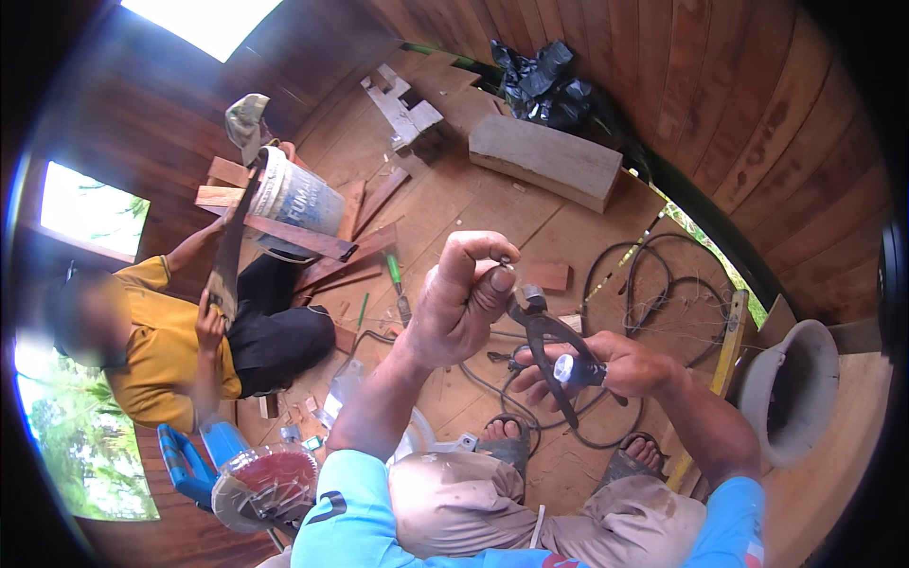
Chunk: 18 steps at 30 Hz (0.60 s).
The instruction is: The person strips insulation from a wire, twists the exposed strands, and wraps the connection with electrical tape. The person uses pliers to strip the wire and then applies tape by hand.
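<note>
Pincers slant up-left, just beside the left hand.
It pinches a tiny piece; the half-curled right hand holds the pincers.

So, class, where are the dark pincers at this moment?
In the head view, the dark pincers are just right of centre, held in the right hand, with their top end close to the left hand.

pinched item too small to identify, co-worker's head blurred
</note>
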Available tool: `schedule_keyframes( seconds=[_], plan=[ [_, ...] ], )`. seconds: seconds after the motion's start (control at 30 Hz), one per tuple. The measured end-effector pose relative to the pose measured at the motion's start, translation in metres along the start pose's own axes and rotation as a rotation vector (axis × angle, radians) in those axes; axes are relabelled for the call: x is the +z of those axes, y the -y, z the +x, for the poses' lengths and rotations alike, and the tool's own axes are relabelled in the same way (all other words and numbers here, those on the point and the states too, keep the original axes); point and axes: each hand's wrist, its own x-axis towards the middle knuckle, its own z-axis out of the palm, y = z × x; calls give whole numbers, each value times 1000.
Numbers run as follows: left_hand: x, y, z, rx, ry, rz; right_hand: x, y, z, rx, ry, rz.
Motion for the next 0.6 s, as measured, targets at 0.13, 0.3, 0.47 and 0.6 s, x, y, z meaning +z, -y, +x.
schedule_keyframes(
  seconds=[0.13, 0.3, 0.47, 0.6],
  plan=[
    [-4, -12, -2, 67, 38, 76, 0, 9, -1, -10, 71, -27],
    [-15, -27, 13, 276, 103, 171, 5, 20, -3, -86, 134, -77],
    [-34, -55, 24, 435, 57, 329, 10, 38, -3, -61, 86, -135],
    [-37, -70, 22, 458, 37, 363, 12, 48, -1, -73, 62, -247]
  ],
)
